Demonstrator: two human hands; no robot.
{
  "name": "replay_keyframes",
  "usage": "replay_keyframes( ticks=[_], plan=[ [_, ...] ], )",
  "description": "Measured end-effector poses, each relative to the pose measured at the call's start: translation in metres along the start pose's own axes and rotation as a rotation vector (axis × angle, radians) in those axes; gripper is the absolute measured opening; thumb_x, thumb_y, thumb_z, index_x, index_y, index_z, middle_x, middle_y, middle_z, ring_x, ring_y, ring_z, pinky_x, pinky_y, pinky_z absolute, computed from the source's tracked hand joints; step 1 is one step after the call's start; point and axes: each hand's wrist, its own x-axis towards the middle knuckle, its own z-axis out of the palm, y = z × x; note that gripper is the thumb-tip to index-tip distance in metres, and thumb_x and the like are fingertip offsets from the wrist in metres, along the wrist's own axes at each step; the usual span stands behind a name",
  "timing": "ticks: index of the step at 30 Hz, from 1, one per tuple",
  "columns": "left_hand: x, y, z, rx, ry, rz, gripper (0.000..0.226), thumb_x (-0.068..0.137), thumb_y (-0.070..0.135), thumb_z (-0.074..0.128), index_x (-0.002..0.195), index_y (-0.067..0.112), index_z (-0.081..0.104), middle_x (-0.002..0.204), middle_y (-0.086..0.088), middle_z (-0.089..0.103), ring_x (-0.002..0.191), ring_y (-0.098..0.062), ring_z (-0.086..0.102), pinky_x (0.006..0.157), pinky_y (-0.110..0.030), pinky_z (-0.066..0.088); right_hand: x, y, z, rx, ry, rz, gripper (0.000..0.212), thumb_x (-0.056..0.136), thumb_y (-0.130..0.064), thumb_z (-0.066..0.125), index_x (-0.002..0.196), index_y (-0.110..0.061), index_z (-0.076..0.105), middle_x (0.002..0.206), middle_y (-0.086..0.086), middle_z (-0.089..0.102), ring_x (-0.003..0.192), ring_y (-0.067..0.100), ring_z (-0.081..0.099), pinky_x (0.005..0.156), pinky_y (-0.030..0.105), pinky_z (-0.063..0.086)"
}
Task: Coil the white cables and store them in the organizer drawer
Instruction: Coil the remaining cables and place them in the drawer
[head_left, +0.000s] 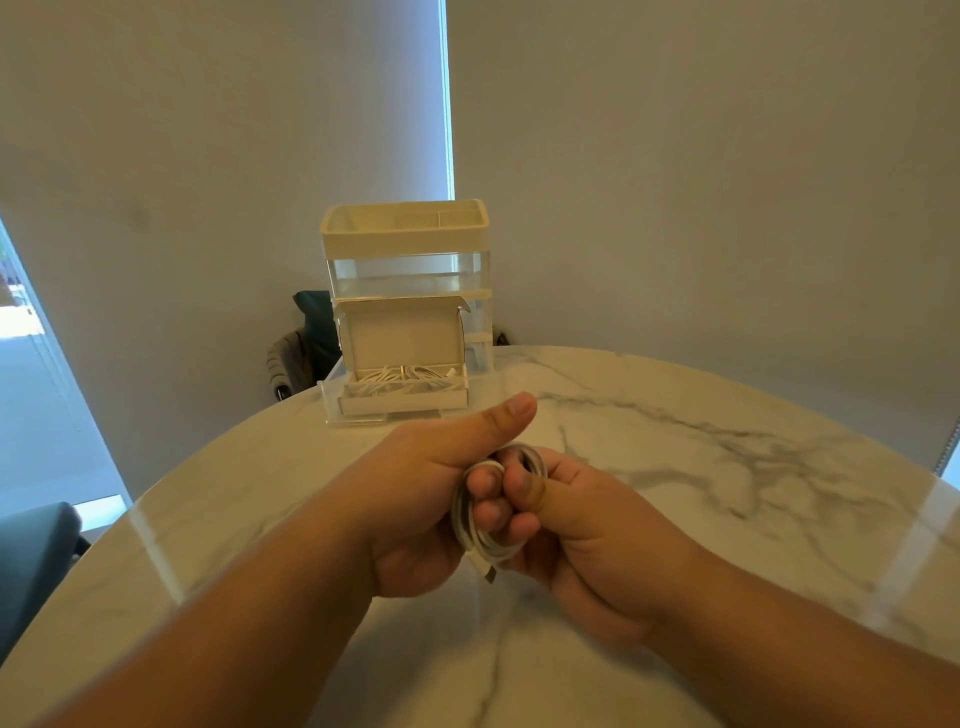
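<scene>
The left hand (431, 499) and right hand (582, 525) squeeze the white cable (464, 525) together; keep loops tight for the drawer (332, 402) mid frame.

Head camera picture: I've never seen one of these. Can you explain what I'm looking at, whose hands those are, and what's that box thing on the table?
There is no machine here. The single picture comes from a camera worn on a person's head, looking forward and down, so the two arms reaching in are the wearer's own. The left hand and right hand together grip a coiled white cable, its plug end hanging below. Under them is a marble table. At its far side stands a desk organizer with its clear bottom drawer pulled out. Inside sits a small open box holding more white cables.
</scene>
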Motion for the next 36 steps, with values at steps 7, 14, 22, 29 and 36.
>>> replay_keyframes(
  ticks=[7,14,22,29,36],
  plan=[
    [0.003,-0.004,0.003,0.075,0.112,0.039,0.038,0.067,0.034,0.076,0.088,0.005,0.064,0.054,-0.006,0.039,0.041,-0.012,0.045,0.047,-0.024,0.053,0.001,0.003,0.0,-0.051,0.044,-0.006,0.018,0.09,-0.025,0.061,0.082,-0.017,0.075,0.071,-0.001,0.064,0.057,0.002,0.052,0.061,0.015,0.046],
    [0.01,-0.009,-0.004,0.253,0.137,0.067,0.041,0.08,0.039,0.07,0.082,-0.001,0.066,0.055,-0.008,0.039,0.049,-0.017,0.047,0.054,-0.027,0.052,0.001,0.006,-0.004,-0.119,0.065,-0.06,0.011,0.085,-0.024,0.066,0.08,-0.018,0.073,0.075,0.001,0.066,0.065,0.007,0.057,0.069,0.022,0.05],
    [0.013,-0.008,-0.017,0.251,-0.088,0.071,0.041,0.091,0.018,0.058,0.115,-0.015,0.054,0.067,-0.004,0.058,0.068,-0.019,0.052,0.084,-0.046,0.042,-0.001,0.0,-0.011,-0.28,0.145,-0.099,0.021,0.084,-0.038,0.066,0.084,-0.017,0.066,0.069,0.001,0.062,0.06,0.01,0.051,0.056,0.025,0.035],
    [0.011,-0.005,-0.023,0.526,-0.028,0.128,0.03,0.085,0.023,0.062,0.107,0.003,0.066,0.091,-0.011,0.068,0.077,-0.015,0.061,0.073,-0.027,0.049,0.001,0.003,-0.015,-0.366,0.228,-0.111,0.016,0.083,-0.032,0.067,0.085,-0.017,0.063,0.072,0.005,0.064,0.063,0.014,0.052,0.058,0.028,0.038],
    [0.015,-0.009,-0.02,0.557,0.057,0.168,0.02,0.088,0.011,0.059,0.103,0.0,0.067,0.083,-0.012,0.063,0.07,-0.014,0.058,0.069,-0.027,0.046,0.0,0.003,-0.015,-0.331,0.268,-0.07,0.027,0.073,-0.032,0.071,0.089,-0.012,0.064,0.073,0.01,0.064,0.064,0.017,0.05,0.054,0.027,0.038]
  ],
)
